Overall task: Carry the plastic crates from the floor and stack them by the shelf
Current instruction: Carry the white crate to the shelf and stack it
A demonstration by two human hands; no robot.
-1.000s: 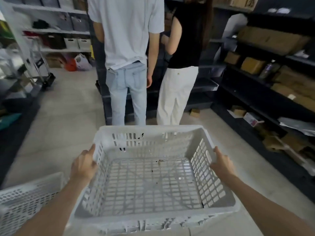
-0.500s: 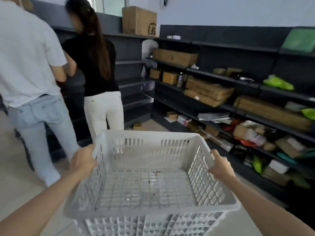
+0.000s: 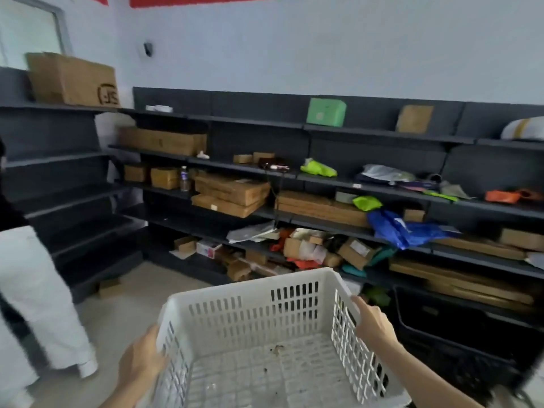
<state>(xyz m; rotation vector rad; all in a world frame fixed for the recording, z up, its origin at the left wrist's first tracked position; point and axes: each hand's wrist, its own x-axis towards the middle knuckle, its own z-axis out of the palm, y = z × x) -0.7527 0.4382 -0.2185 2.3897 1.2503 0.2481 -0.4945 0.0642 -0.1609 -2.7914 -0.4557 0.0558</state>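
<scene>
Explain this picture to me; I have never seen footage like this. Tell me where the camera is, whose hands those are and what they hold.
No machine here: a person wears one camera on the head, looking forward and down, so both hands are their own. The left hand and right hand each have a grip on a side rim of a white plastic crate, empty but for specks. Ahead stands a dark shelf with cardboard boxes. Another person's white trousers show at left.

Your one head view looks forward and slightly down, facing the shelf (image 3: 368, 154); crate (image 3: 253, 316) close below.
</scene>
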